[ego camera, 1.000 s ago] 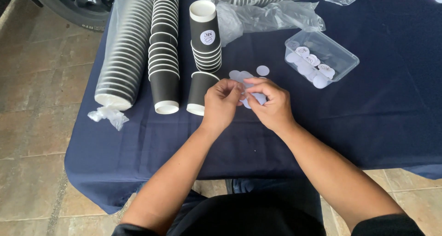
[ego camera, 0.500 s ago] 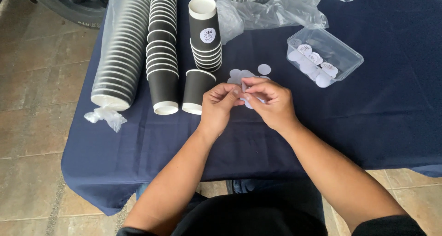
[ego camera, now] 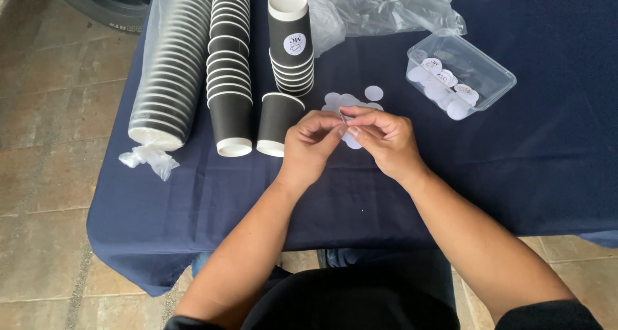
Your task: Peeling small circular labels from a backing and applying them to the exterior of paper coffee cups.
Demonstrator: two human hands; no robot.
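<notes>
My left hand (ego camera: 311, 144) and my right hand (ego camera: 382, 141) meet over the dark blue tablecloth (ego camera: 450, 175), fingertips pinching one small round white sticker (ego camera: 344, 119) between them. Just behind my fingers lies a little pile of round white backing discs (ego camera: 351, 101). A single black paper cup (ego camera: 278, 122) stands upside down right by my left hand. A short upright stack of black cups (ego camera: 291, 43) behind it carries a round white sticker (ego camera: 294, 44) on the top cup.
Two long stacks of black cups lie on the left, one bare (ego camera: 229, 66), one in a plastic sleeve (ego camera: 171, 72). A clear plastic tub (ego camera: 459, 75) holding round stickers sits at the right. Crumpled clear plastic (ego camera: 386, 13) lies at the back. Tiled floor (ego camera: 51, 175) is on the left.
My hands stay together at the same spot, fingers working the small sticker slightly. The view has shifted a little; nothing else on the table has moved.
</notes>
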